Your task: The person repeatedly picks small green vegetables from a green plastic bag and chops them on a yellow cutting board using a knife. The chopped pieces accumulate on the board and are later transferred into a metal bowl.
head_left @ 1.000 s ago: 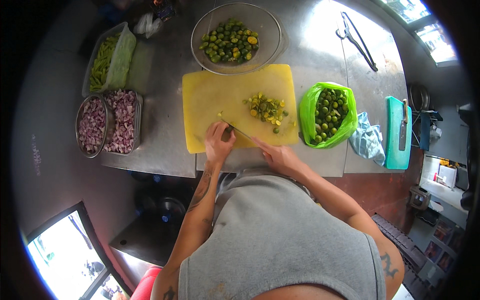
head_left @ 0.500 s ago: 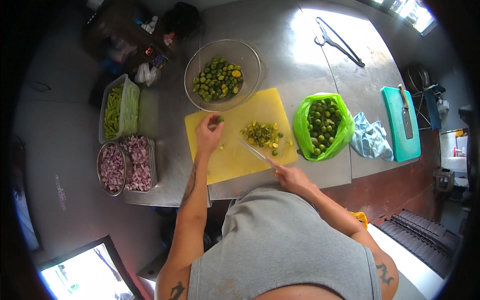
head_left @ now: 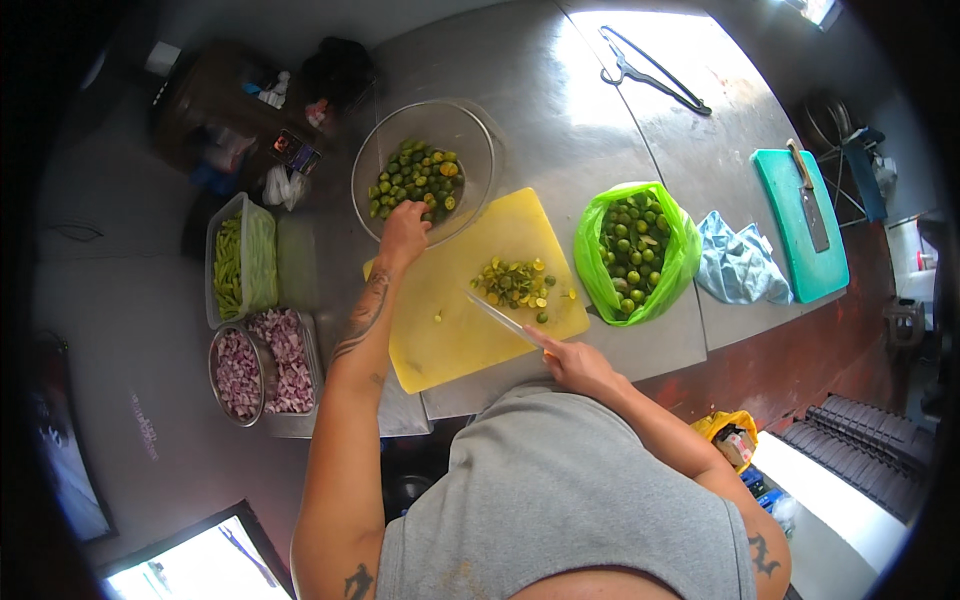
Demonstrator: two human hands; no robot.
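In my right hand (head_left: 583,366) is a knife (head_left: 503,318), its blade slanting over the yellow cutting board (head_left: 440,350). The tip lies by a heap of cut calamansi pieces (head_left: 515,284), with one whole green fruit (head_left: 543,317) close to the blade. My left hand (head_left: 405,234) reaches over the near rim of a round mesh strainer (head_left: 480,175), which holds many green and yellowish calamansi (head_left: 410,175). Its fingertips are at the fruit, and I cannot make out whether they hold one. A bright green plastic bag (head_left: 590,262) of whole calamansi stands right of the board.
A light blue cloth (head_left: 742,258) and a teal board (head_left: 780,200) with a cleaver (head_left: 813,215) lie at the right. Black tongs (head_left: 650,75) rest far back. Left are a tub of green pods (head_left: 228,262), a bowl of chopped red onion (head_left: 238,375) and another onion container (head_left: 290,365).
My left hand has moved from above the board, where it held a green calamansi, up and forward to the strainer. The right hand stays put with the knife.
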